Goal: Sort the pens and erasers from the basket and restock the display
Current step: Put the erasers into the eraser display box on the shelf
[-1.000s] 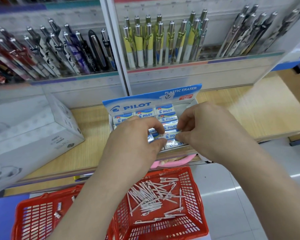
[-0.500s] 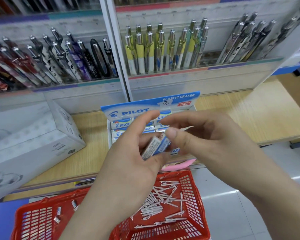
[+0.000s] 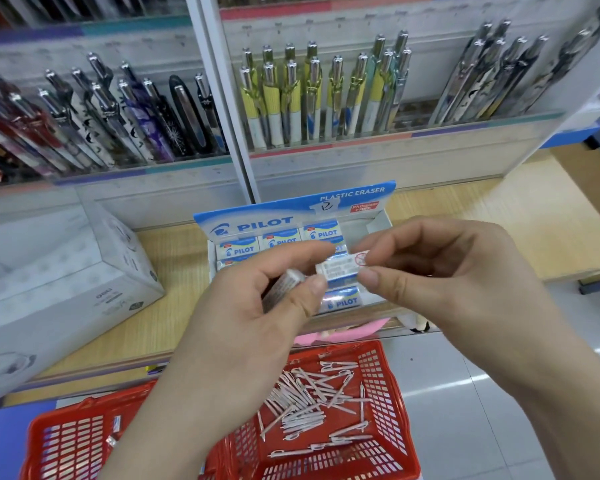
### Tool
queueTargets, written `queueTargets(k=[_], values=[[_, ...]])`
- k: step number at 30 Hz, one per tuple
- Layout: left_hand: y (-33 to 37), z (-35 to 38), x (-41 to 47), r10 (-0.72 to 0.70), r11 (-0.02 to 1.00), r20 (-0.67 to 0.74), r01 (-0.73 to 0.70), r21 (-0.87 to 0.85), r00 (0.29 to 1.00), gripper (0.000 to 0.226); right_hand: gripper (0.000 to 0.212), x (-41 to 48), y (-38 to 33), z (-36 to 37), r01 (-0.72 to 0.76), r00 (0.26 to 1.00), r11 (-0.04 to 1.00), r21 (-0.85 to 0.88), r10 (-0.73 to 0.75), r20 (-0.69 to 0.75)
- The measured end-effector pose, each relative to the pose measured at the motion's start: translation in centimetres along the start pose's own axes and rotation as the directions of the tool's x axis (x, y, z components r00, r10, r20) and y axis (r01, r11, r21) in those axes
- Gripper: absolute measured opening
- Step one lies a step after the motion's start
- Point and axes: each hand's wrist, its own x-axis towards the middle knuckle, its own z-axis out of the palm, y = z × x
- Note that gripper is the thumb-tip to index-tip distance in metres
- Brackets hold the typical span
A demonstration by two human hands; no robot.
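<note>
Both hands are up in front of the person, close together over the open eraser box. The right hand pinches an eraser by its end between thumb and forefinger, the other fingers loosely curled behind. The left hand has a second eraser tucked under its curled fingers and thumb. Its forefinger reaches out along the top of the eraser the right hand holds, and its thumb tip lies just beside that eraser's near end. I cannot tell whether either of them actually touches it.

Just beyond and below the fingertips, the box has rows of packed erasers at its left and front, while the back right corner behind the right hand's fingers shows bare card.

The box sits on a wooden shelf. A white carton lies on the shelf well out to the left of the left hand. Beneath both wrists a red basket holds a loose heap of pale pens. Above and behind the hands, racks of display pens stand upright.
</note>
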Motion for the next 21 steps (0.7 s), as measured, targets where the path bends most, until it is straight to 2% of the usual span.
queueTargets(k=[3,5,7,9,10,12,14,16,21], values=[[0.2,0.1,0.3,-0.005,1.0,-0.067,0.004,-0.018,0.998,0.018,0.018,-0.1,0.3,-0.3,0.018,1.0,0.999,0.038,-0.018,0.014],[0.1,0.4,0.4,-0.005,0.999,-0.11,0.009,0.037,0.994,0.02,0.027,-0.1,0.6,-0.4,0.035,0.999,0.998,-0.042,-0.034,0.037],[0.0,0.7,0.6,0.013,0.995,-0.125,0.001,0.105,0.992,0.02,0.031,0.0,1.1,-0.5,0.095,0.995,0.953,-0.288,-0.087,0.041],[0.1,1.1,0.8,0.042,0.986,-0.127,-0.02,0.168,0.991,0.019,0.025,0.4,1.3,-0.8,0.2,0.978,0.808,-0.554,-0.196,0.067],[0.1,1.3,0.9,0.053,0.98,-0.127,-0.028,0.197,0.991,0.017,0.022,0.6,1.3,-1.0,0.235,0.968,0.75,-0.618,-0.234,0.084],[0.3,1.6,1.3,0.069,0.971,-0.126,-0.037,0.238,0.99,0.011,0.019,1.0,1.4,-1.3,0.242,0.968,0.752,-0.613,-0.233,0.096],[0.3,1.7,1.7,0.087,0.965,-0.142,-0.048,0.259,0.986,0.009,0.018,1.2,1.5,-1.5,0.191,0.982,0.848,-0.495,-0.169,0.089],[0.1,1.9,2.2,0.114,0.956,-0.172,-0.061,0.288,0.978,0.026,0.021,1.4,1.5,-1.5,0.142,0.99,0.925,-0.353,-0.125,0.072],[0.1,2.4,3.5,0.087,0.946,-0.246,-0.002,0.324,0.965,0.039,0.022,1.8,2.1,-1.2,0.19,0.979,0.897,-0.399,-0.202,0.014]])
